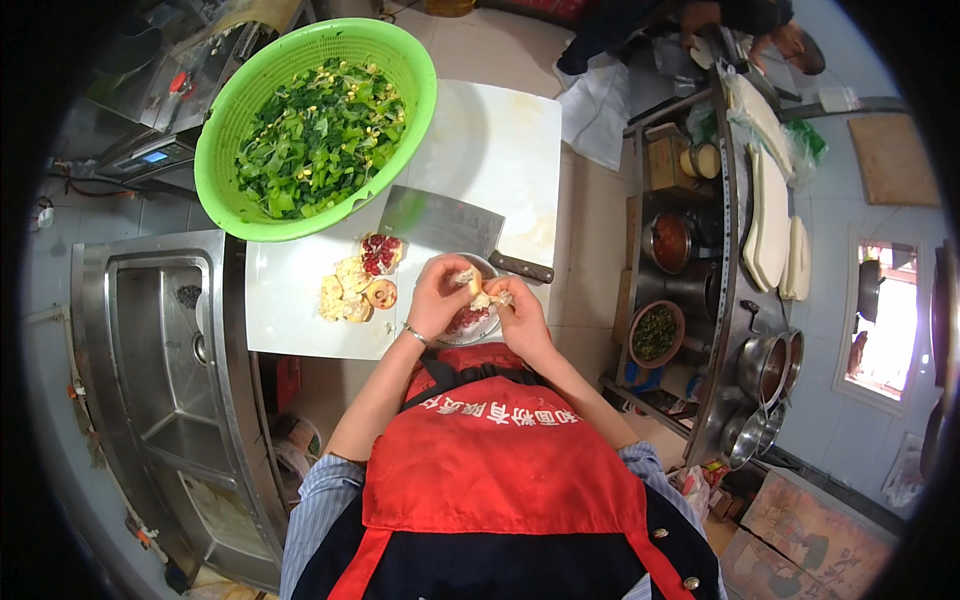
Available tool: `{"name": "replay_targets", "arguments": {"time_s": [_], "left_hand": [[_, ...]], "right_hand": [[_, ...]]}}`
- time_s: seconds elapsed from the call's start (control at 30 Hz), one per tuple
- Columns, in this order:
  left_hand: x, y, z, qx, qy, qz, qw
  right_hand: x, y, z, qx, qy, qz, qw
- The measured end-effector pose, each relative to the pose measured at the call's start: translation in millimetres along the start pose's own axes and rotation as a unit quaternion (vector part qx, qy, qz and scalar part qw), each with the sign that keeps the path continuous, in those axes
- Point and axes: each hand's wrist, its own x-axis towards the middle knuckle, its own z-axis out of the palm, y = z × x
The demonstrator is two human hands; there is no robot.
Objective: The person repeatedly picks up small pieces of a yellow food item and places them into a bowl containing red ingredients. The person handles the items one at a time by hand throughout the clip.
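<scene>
Over a bowl [486, 328] with red pomegranate seeds, both hands hold a piece of pomegranate peel and pith [478, 289] between their fingers. My left hand [439, 296], with a bracelet at the wrist, grips its left side; my right hand [520, 311] grips its right side. The bowl stands at the near edge of a white table [300, 274]. To the left lie a pomegranate chunk full of red seeds [381, 253] and several pieces of yellowish peel [343, 294]. A cleaver [442, 221] with a wooden handle lies flat just beyond the bowl.
A green plastic colander [225, 120] of chopped greens and bean sprouts stands at the table's far left. A steel sink [176, 375] is on the left. On the right, a steel counter [739, 315] holds dough slabs [765, 217] and pots. Another person [750, 22] bends at the far right.
</scene>
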Motion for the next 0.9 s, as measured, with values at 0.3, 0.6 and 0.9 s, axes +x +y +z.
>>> {"name": "replay_targets", "arguments": {"time_s": [0.3,0.6,0.9], "left_hand": [[-1.0,6.5,-0.1,-0.046,-0.024,0.056,0.997],[-8.9,21.7,-8.3,-0.141,0.008,-0.098,0.985],[-11.6,40.1,-9.1,-0.064,-0.077,-0.063,0.993]], "right_hand": [[3.2,-4.7,-6.2,-0.055,0.015,-0.087,0.995],[3.4,1.3,-12.6,0.46,0.038,0.228,0.857],[7.0,-16.7,-17.0,0.439,-0.039,0.272,0.855]]}}
